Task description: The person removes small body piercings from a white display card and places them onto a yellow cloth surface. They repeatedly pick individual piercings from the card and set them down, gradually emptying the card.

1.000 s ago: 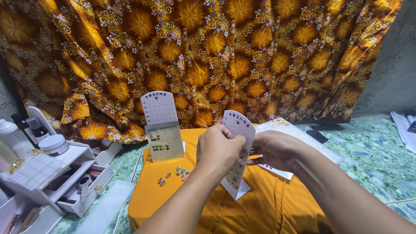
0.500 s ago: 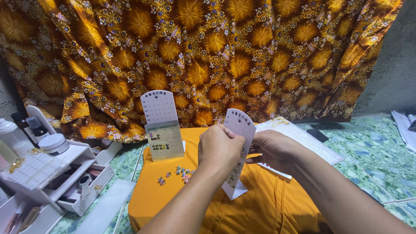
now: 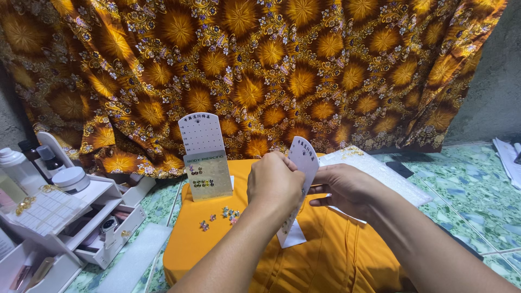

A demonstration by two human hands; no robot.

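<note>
White display card [image 3: 304,157] sits upright over the orange-draped bench [image 3: 325,255], our left hand [image 3: 274,184] pinching its front, right hand [image 3: 347,187] gripping behind, barely shifted since a second ago.

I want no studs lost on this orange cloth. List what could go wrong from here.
1. The loose small studs lie scattered on the orange cloth right beneath the left hand; a forearm sweep could likely flick them off.
2. The white rounded display card is held upright between both hands, right hand behind; a slip might drop it onto the studs.
3. The standing white perforated display board stands close by and could be knocked over.
</note>
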